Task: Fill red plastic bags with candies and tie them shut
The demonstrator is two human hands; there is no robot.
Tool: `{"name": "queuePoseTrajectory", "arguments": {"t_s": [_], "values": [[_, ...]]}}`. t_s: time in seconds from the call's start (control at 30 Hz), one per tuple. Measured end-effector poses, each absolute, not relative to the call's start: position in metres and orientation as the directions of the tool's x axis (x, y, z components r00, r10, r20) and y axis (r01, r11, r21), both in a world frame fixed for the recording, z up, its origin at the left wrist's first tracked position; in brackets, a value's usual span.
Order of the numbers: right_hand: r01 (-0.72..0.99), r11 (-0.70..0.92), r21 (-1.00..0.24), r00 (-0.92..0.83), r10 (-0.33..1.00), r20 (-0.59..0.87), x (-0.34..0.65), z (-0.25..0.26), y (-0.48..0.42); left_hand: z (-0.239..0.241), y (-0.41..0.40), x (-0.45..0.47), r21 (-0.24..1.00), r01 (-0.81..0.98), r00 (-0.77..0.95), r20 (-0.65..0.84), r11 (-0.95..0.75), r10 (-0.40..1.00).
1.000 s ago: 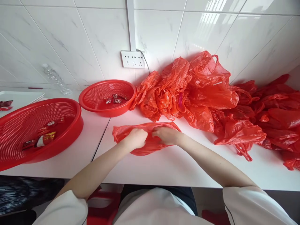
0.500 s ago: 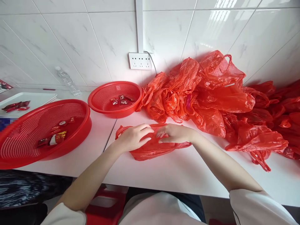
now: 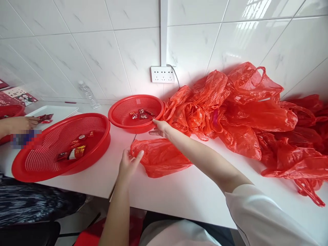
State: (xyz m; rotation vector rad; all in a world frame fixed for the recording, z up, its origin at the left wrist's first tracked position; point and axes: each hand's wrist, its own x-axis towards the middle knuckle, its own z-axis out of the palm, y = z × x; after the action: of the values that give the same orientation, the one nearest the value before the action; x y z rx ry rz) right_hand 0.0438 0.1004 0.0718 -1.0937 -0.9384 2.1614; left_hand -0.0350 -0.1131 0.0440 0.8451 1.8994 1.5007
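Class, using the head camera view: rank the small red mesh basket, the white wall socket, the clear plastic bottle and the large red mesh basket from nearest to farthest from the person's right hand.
From the right hand:
1. Small red mesh basket, just left of the fingertips.
2. White wall socket, on the wall above.
3. Large red mesh basket and clear plastic bottle, both farther left: too close to call.

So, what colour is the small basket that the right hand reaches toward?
Red. The small basket with its mesh wall shows best in the head view, just beyond the right hand.

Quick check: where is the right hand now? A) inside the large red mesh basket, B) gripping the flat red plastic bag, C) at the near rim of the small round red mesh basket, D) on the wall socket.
C: the right hand is open at the near rim of the small round red mesh basket, off the flat red plastic bag.
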Motion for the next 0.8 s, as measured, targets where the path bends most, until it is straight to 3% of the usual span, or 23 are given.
{"name": "queuePoseTrajectory", "arguments": {"t_s": [0.13,0.43,0.63,0.8], "values": [[-0.216,-0.566,-0.796,-0.473,0.773,-0.422,0.026,0.070,0.108,0.026,-0.108,-0.029,0.998,-0.043,-0.615,-0.068,0.052,0.786],[-0.333,-0.341,-0.879,-0.426,0.886,-0.183,0.103,0.102,0.109,0.038,-0.081,-0.015,0.978,-0.154,-0.606,0.016,-0.138,0.796],[-0.277,-0.092,-0.956,-0.370,0.929,0.018,0.205,0.118,0.095,0.044,-0.063,-0.014,0.965,-0.176,-0.588,0.055,-0.194,0.807],[-0.213,-0.058,-0.975,-0.280,0.960,0.004,0.265,0.123,0.087,0.040,-0.059,-0.010,0.957,-0.209,-0.643,0.019,-0.200,0.765]]}}
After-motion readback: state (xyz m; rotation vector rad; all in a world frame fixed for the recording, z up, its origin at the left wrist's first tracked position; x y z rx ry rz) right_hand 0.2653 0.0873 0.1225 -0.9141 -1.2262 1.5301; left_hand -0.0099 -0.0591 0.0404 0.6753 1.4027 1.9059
